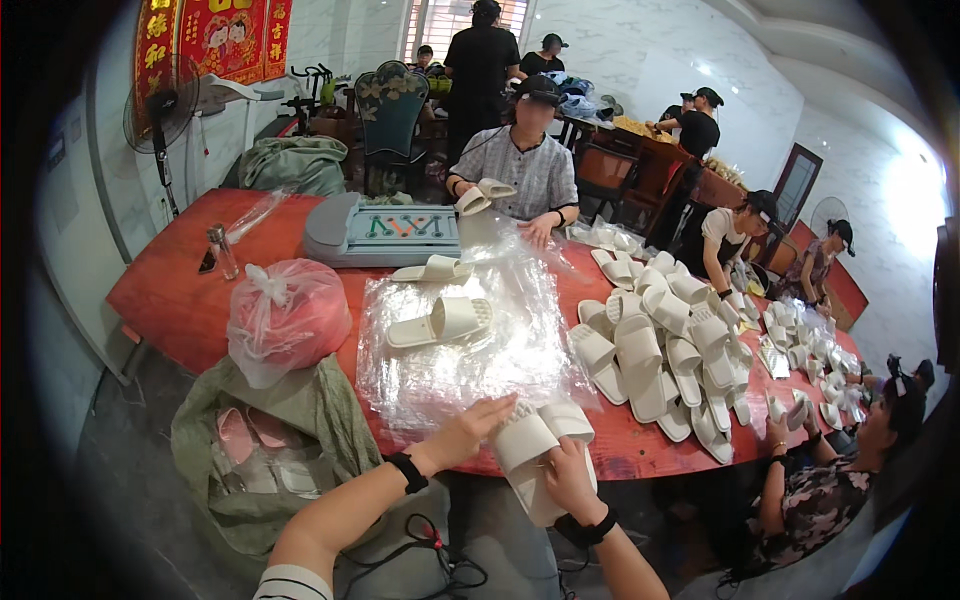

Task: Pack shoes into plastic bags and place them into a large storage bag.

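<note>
A pair of white slippers (540,445) sits at the near edge of the surface, stacked one against the other, with ribbed soles and broad plain straps. The left hand (470,430) comes in from the near left, its grip pinching the top of the left slipper with fingertips (503,408) pressed on the sole. The right hand (570,480) cups the pair from below, its grip wrapped around the lower slipper. Both wrists wear dark bands.

Just beyond the pair lies a stack of clear plastic bags (470,340), shiny and wrinkled, with one cream slipper (440,322) resting on it and another (432,269) a little farther off. To the right a big heap of white slippers (665,345) spreads toward the far right edge. To the left a knotted pink plastic bag (285,315) stands on the surface, and below it, off the near edge, an open green sack (290,440) holds pinkish slippers.

The surface (180,290) is a long red table. A grey machine (385,232) sits at its far side, and behind it a person in a checked shirt (520,165) holds a slipper. More people work along the right side and in the far part of the room, which has pale walls, a standing fan (160,115) at the far left and red hangings (215,35) above it.
</note>
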